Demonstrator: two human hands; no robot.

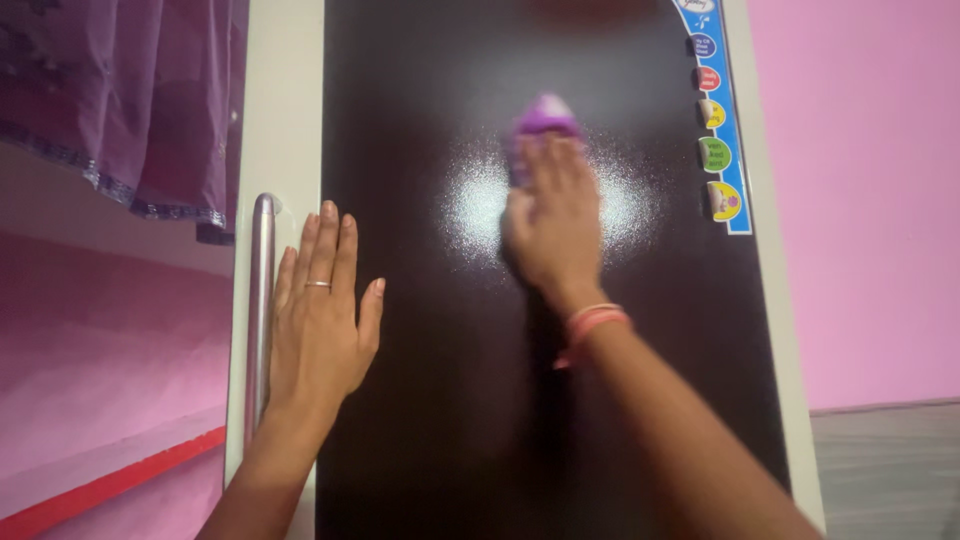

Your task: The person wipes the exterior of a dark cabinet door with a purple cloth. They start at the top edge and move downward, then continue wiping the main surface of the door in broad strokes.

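At the far left, a purple curtain (130, 100) hangs over a pink wall with a red stripe (110, 485) low down. Just right of it stands the pale frame of a door, with an upright metal handle (261, 310) fixed to it. The left hand (322, 315) lies flat beside that handle, fingers spread and straight, gripping nothing; its palm presses where the frame meets the dark glossy door (450, 420), and a thin ring sits on one finger. It appears to be bracing the door.

Further right, near the middle of the dark panel, a patch of white spray droplets (470, 200) spreads across the gloss. The right hand (550, 215) is pressed over that patch, blurred, its fingers held together on a purple cloth (543, 118) that shows just above the fingertips and touches the door. A pink band (592, 322) circles the wrist. By the look of it, the step in hand is wiping the sprayed patch, and the droplets on both sides of the hand suggest the wiping is not far along. The next stroke would call for steady pressure with the cloth flat, carried across the droplets left and right of the hand.

At the door's right edge runs a blue strip of round stickers (715, 120), then more pink wall (860, 200).
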